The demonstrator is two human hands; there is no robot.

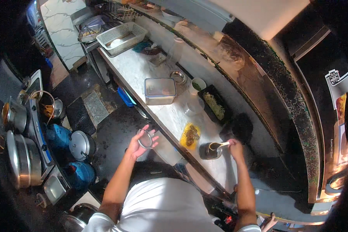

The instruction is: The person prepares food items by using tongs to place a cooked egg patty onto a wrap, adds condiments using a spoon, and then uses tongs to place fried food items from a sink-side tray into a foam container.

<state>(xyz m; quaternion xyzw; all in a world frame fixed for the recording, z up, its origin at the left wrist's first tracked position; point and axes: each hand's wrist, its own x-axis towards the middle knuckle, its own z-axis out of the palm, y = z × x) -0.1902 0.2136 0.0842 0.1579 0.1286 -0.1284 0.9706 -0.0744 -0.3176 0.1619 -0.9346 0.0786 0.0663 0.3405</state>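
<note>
At a table (pixel 170 116), right of a dark jar (pixel 210 153), the right hand (pixel 235 148) is gripping a spoon (pixel 222 144); left of the jar, the left hand (pixel 133 146) is holding a round lid (pixel 145 140).

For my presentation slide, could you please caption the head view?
Left grip holds a round lid-like piece; right grip holds a utensil at the mouth of a dark jar.
</note>
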